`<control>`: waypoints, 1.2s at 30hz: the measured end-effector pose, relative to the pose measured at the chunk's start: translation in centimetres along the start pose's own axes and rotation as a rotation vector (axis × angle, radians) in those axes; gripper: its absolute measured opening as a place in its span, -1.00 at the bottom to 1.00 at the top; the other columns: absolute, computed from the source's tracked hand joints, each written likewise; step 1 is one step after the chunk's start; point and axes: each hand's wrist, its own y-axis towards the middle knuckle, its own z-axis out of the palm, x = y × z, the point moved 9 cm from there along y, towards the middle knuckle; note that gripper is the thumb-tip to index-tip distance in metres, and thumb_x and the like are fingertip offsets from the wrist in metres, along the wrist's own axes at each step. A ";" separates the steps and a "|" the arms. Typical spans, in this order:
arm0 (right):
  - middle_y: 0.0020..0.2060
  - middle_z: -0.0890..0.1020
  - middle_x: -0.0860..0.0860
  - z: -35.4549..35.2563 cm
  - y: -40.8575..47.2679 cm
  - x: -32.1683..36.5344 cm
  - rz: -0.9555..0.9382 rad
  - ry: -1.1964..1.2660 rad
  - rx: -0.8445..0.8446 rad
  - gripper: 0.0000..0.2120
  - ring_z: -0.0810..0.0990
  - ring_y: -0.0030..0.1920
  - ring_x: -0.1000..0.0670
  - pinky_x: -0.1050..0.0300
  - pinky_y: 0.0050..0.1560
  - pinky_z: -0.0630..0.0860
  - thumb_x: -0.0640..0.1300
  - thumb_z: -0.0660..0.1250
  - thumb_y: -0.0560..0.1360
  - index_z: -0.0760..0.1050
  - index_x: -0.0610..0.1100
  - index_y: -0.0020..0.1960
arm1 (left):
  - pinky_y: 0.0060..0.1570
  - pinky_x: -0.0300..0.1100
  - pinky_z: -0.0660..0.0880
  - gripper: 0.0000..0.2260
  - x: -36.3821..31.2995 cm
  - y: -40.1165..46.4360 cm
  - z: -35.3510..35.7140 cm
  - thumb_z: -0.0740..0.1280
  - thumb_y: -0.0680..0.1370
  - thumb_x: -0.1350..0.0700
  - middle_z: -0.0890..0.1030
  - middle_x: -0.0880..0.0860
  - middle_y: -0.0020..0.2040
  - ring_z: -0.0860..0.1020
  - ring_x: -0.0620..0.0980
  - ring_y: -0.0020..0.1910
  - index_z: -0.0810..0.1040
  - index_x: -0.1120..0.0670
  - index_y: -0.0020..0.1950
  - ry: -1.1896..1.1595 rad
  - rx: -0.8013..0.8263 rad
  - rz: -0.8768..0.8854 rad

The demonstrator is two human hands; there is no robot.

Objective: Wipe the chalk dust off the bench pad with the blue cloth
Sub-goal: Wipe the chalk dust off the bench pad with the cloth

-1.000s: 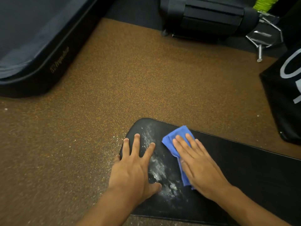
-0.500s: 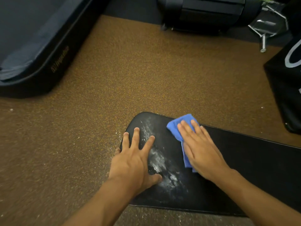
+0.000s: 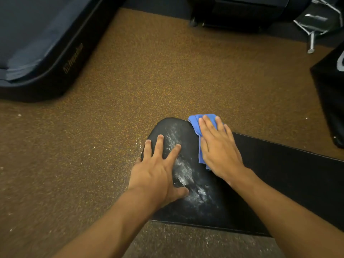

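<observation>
A black bench pad (image 3: 279,175) runs from the middle of the view to the right edge. White chalk dust (image 3: 183,170) streaks its rounded left end. My left hand (image 3: 160,170) lies flat on that end, fingers spread, beside the dust. My right hand (image 3: 217,146) presses the blue cloth (image 3: 194,121) flat against the pad's far edge with straight fingers. The cloth sticks out past the fingertips and partly over the pad's rim; most of it is hidden under the palm.
Brown speckled floor (image 3: 167,75) surrounds the pad, with chalk specks near its left end. A dark padded mat (image 3: 41,43) lies at the upper left. Black equipment (image 3: 242,10) and a metal bracket (image 3: 316,21) stand at the top; a black box (image 3: 331,94) sits at the right.
My right hand has slid the blue cloth away from me, up to the pad's far edge. My left hand has stayed pressed on the pad's left end.
</observation>
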 end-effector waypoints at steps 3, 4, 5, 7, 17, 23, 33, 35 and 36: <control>0.63 0.12 0.02 0.2 -3.4 1.9 -0.178 -0.047 0.030 -0.45 -0.02 0.64 -0.12 -0.14 0.59 -0.01 -0.02 -0.09 0.67 0.08 -0.10 0.65 | 0.50 0.14 0.23 0.06 0.1 0.0 -0.1 0.31 0.36 -0.52 -0.37 0.03 0.63 -0.24 0.18 0.63 -0.29 -0.24 0.61 0.003 -0.005 -0.006; 0.64 0.08 0.03 0.2 -5.3 1.8 -0.251 -0.064 0.066 -0.45 -0.06 0.64 -0.09 -0.11 0.59 -0.03 -0.04 -0.06 0.68 0.06 -0.09 0.65 | 0.51 0.15 0.23 0.06 0.1 0.0 -0.2 0.31 0.36 -0.52 -0.37 0.04 0.63 -0.24 0.19 0.63 -0.29 -0.23 0.61 0.000 -0.002 -0.006; 0.64 0.08 0.03 0.2 -6.6 1.3 -0.305 -0.072 0.103 -0.45 -0.07 0.64 -0.06 -0.10 0.59 -0.03 -0.04 -0.04 0.69 0.04 -0.07 0.66 | 0.51 0.15 0.23 0.06 0.1 -0.1 -0.3 0.31 0.37 -0.52 -0.37 0.04 0.63 -0.24 0.19 0.63 -0.29 -0.23 0.61 -0.008 -0.002 -0.006; 0.64 0.14 0.03 0.0 -6.1 -0.4 -0.300 -0.059 0.117 -0.45 -0.06 0.64 -0.06 -0.08 0.58 -0.02 -0.03 -0.05 0.67 0.06 -0.06 0.65 | 0.49 0.15 0.25 0.07 0.0 -0.1 -0.5 0.33 0.36 -0.51 -0.36 0.03 0.63 -0.24 0.18 0.63 -0.28 -0.22 0.61 -0.026 -0.015 -0.008; 0.63 0.15 0.02 0.7 -2.8 4.7 -0.327 -0.073 0.079 -0.46 -0.01 0.64 -0.08 -0.12 0.59 0.02 -0.04 -0.03 0.68 0.10 -0.09 0.65 | 0.55 0.11 0.19 0.22 0.5 -0.2 -0.5 0.34 0.35 -0.50 -0.34 0.03 0.64 -0.25 0.14 0.63 -0.28 0.11 0.64 -0.045 -0.025 -0.047; 0.61 0.22 -0.02 0.1 3.0 1.9 -0.077 0.001 0.040 -0.38 0.08 0.62 -0.16 -0.10 0.56 0.08 0.02 -0.17 0.61 0.14 -0.09 0.63 | 0.54 0.13 0.20 0.20 0.3 -0.1 -0.1 0.35 0.36 -0.49 -0.36 0.03 0.63 -0.26 0.14 0.63 -0.27 0.12 0.64 -0.053 -0.011 -0.040; 0.63 0.18 0.02 0.2 -1.2 2.5 -0.296 -0.055 0.055 -0.45 0.00 0.64 -0.03 -0.05 0.57 0.00 -0.02 -0.06 0.66 0.11 -0.06 0.64 | 0.56 0.13 0.14 0.20 0.4 -0.3 -0.1 0.33 0.38 -0.48 -0.46 0.18 0.58 -0.32 0.15 0.61 -0.34 0.12 0.62 -0.045 0.016 -0.058; 0.63 0.16 -0.01 0.3 1.3 3.4 -0.161 -0.030 0.010 -0.42 0.03 0.63 -0.07 -0.03 0.56 0.01 0.00 -0.10 0.64 0.11 -0.08 0.64 | 0.57 0.13 0.12 0.21 0.3 -0.2 0.0 0.35 0.37 -0.48 -0.43 0.17 0.59 -0.30 0.15 0.62 -0.33 0.12 0.62 -0.050 0.016 -0.064; 0.63 0.16 -0.04 0.4 2.3 4.1 -0.114 -0.013 -0.008 -0.41 0.05 0.63 -0.09 -0.04 0.55 0.04 0.01 -0.11 0.63 0.11 -0.10 0.64 | 0.57 0.12 0.12 0.22 0.3 -0.2 0.0 0.35 0.37 -0.48 -0.41 0.17 0.60 -0.30 0.15 0.62 -0.33 0.13 0.62 -0.046 0.014 -0.068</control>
